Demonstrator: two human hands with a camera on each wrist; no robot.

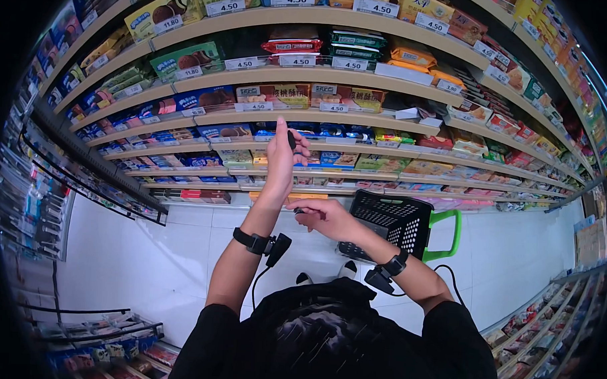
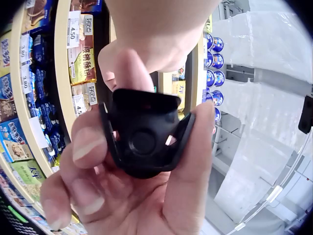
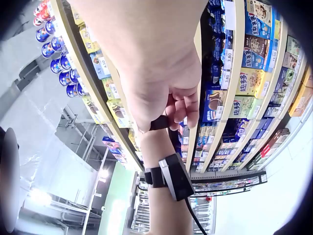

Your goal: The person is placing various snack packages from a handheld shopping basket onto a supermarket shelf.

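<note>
Snack shelves (image 1: 206, 116) rise beyond your fingertips. Your left hand (image 1: 280, 158) pinches a black gadget (image 2: 144, 139) between thumb and fingers; your right hand (image 1: 329, 219) curls round a small dark piece (image 3: 159, 122). Loosen that thumb and the black gadget could drop.

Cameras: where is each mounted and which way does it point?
Head: on the head, looking down at left hand, right hand, forearms, shelves.
Left wrist: at that wrist, facing its fingers gripping a black clip.
Right wrist: at that wrist, facing its hand pinching a dark piece, left forearm beyond.
Shared: head and left wrist show the black clip.
</note>
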